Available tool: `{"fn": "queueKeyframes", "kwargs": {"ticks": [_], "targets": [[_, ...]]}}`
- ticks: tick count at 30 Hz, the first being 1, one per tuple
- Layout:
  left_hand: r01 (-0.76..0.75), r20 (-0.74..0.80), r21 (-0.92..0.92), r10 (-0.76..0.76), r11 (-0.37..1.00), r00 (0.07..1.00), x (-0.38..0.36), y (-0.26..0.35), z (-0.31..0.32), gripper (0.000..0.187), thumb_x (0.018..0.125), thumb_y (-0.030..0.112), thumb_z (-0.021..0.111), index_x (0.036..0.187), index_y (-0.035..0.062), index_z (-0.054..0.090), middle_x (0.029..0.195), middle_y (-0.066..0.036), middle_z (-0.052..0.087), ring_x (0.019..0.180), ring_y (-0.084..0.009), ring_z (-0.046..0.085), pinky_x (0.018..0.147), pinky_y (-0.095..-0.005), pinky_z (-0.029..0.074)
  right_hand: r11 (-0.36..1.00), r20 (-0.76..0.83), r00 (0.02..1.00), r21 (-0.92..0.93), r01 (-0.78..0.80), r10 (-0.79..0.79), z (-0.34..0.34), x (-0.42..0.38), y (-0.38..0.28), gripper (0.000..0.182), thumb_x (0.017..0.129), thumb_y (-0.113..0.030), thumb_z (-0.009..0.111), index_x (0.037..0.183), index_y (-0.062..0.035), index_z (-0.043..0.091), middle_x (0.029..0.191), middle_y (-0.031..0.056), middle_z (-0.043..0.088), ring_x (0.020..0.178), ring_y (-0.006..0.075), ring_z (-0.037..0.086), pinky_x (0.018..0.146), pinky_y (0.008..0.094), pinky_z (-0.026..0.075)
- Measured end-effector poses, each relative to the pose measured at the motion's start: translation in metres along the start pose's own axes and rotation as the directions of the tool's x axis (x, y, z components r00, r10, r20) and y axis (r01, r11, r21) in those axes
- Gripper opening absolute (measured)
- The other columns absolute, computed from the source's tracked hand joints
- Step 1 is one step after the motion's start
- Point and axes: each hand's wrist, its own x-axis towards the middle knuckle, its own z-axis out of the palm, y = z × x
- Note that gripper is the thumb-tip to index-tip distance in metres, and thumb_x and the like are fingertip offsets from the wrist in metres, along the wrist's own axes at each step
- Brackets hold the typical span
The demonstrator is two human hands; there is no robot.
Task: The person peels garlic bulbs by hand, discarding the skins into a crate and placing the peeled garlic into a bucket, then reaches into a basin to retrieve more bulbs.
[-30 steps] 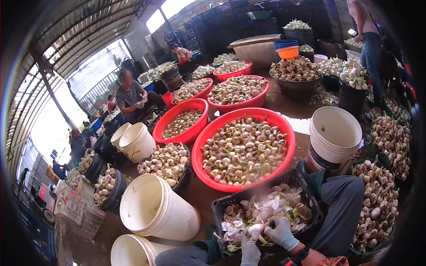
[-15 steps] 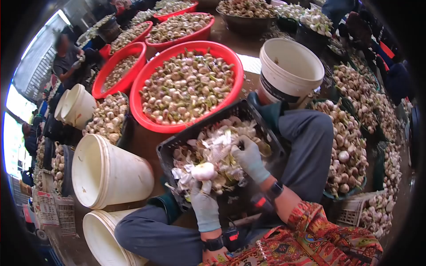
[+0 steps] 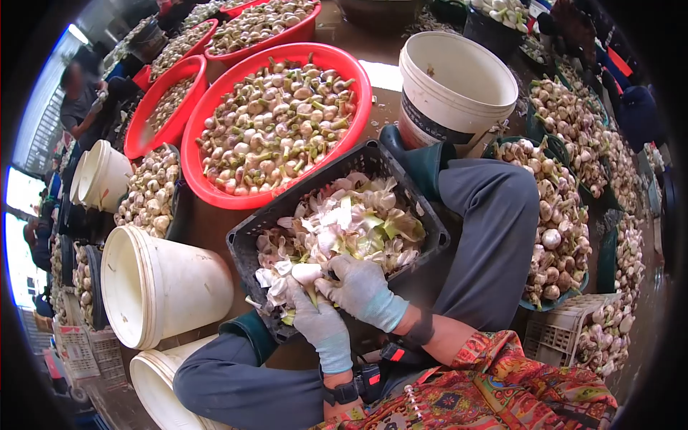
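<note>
A white garlic bulb (image 3: pixel 307 273) with a green stem is gripped in the fingers of my gloved left hand (image 3: pixel 320 324), above the near corner of a black plastic crate (image 3: pixel 251 276). My gloved right hand (image 3: pixel 367 292) is closed right beside the bulb and stem. A small dark bit shows at its fingertips, but what it holds is hidden. Loose garlic skins and leaf scraps (image 3: pixel 344 222) fill the crate, which sits between my legs.
A red tub (image 3: pixel 190 154) of garlic bulbs stands beyond the crate. White buckets (image 3: pixel 190 279) lie tipped at left; another white bucket (image 3: pixel 423 97) stands upright beyond my knee. Garlic heaps (image 3: pixel 552 229) line the right. A person (image 3: pixel 79 107) sits at far left.
My right hand has come down from over the skins to the bulb in my left hand. The bulb has turned, its green stem now showing toward me. The view has shifted slightly.
</note>
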Motion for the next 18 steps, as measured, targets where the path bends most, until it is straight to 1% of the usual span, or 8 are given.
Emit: {"fn": "queueKeyframes", "kwargs": {"ticks": [2,4,8,12,14,15,16,18], "targets": [[0.071,0.046,-0.021,-0.07,0.997,0.996,-0.004,0.006,0.001,0.042,0.085,0.003,0.056,0.126,-0.0042,0.048,0.09,-0.024,0.065,0.078,-0.0219,0.062,0.072,-0.0347,0.048,0.997,0.026,0.997,-0.031,-0.069,0.07,0.001,0.002,0.002,0.024,0.075,-0.025,0.07,0.087,-0.0056,0.062,0.076,0.0147,0.063,0.068,0.0334,0.062,0.061,0.0417,0.049],[-0.049,0.074,0.232,0.033,0.971,0.997,0.001,0.019,-0.005,0.045,0.085,0.007,0.059,0.127,-0.0028,0.048,0.093,-0.025,0.064,0.075,-0.0324,0.063,0.068,-0.0378,0.048,0.991,0.053,0.991,-0.046,-0.122,0.124,0.005,0.001,0.003,0.019,0.077,-0.023,0.065,0.081,-0.0059,0.061,0.075,0.0157,0.062,0.066,0.0349,0.061,0.06,0.0435,0.048],[-0.026,0.092,0.167,0.011,0.986,0.996,-0.003,0.015,-0.004,0.054,0.085,0.017,0.062,0.133,-0.0012,0.043,0.086,-0.026,0.063,0.074,-0.0401,0.064,0.065,-0.0456,0.048,0.975,0.166,0.964,-0.122,-0.188,0.207,0.005,0.003,0.003,0.022,0.075,-0.026,0.063,0.08,-0.0045,0.06,0.073,0.0163,0.062,0.07,0.0356,0.062,0.064,0.046,0.048],[0.013,0.086,0.067,-0.019,0.998,0.996,-0.002,0.024,-0.004,0.053,0.084,0.013,0.062,0.132,-0.0023,0.044,0.081,-0.026,0.063,0.072,-0.039,0.064,0.063,-0.0445,0.048,0.976,0.076,0.973,0.001,-0.218,0.218,-0.004,0.007,-0.004,0.021,0.072,-0.021,0.063,0.084,-0.0038,0.061,0.074,0.0175,0.062,0.071,0.0364,0.062,0.065,0.0447,0.049],[-0.132,0.04,0.095,0.128,0.987,0.991,-0.003,0.024,-0.008,0.054,0.083,0.011,0.063,0.131,-0.0032,0.044,0.077,-0.027,0.061,0.068,-0.0396,0.063,0.061,-0.0434,0.048,0.974,0.035,0.975,0.044,-0.223,0.221,-0.008,0.002,-0.005,0.022,0.071,-0.019,0.063,0.086,-0.0035,0.061,0.074,0.018,0.062,0.071,0.0365,0.062,0.065,0.044,0.049],[0.095,0.144,-0.054,-0.086,0.994,0.986,-0.001,0.052,-0.021,0.04,0.081,0.0,0.058,0.12,-0.007,0.05,0.102,-0.021,0.061,0.095,-0.0269,0.061,0.084,-0.0338,0.046,0.979,0.025,0.981,0.051,-0.195,0.194,-0.009,0.003,-0.004,0.022,0.07,-0.018,0.063,0.087,-0.0036,0.061,0.075,0.0181,0.062,0.071,0.0365,0.062,0.065,0.0434,0.049],[0.099,0.144,-0.051,-0.09,0.994,0.985,0.001,0.048,-0.019,0.04,0.081,0.0,0.058,0.12,-0.007,0.05,0.102,-0.021,0.061,0.095,-0.0269,0.061,0.084,-0.0338,0.046,0.984,0.015,0.986,0.057,-0.168,0.168,-0.011,0.004,-0.002,0.023,0.07,-0.017,0.064,0.088,-0.0037,0.061,0.075,0.0183,0.062,0.072,0.0364,0.062,0.065,0.0427,0.05],[0.042,0.086,-0.382,-0.009,0.923,0.996,-0.001,0.03,-0.012,0.031,0.082,-0.003,0.055,0.113,-0.0059,0.053,0.099,-0.013,0.061,0.094,-0.0219,0.059,0.085,-0.0315,0.046,0.997,-0.121,0.991,0.057,-0.046,0.053,-0.014,0.007,0.0,0.022,0.073,-0.018,0.064,0.09,-0.0047,0.063,0.074,0.0177,0.062,0.07,0.0366,0.062,0.063,0.043,0.05]]}}
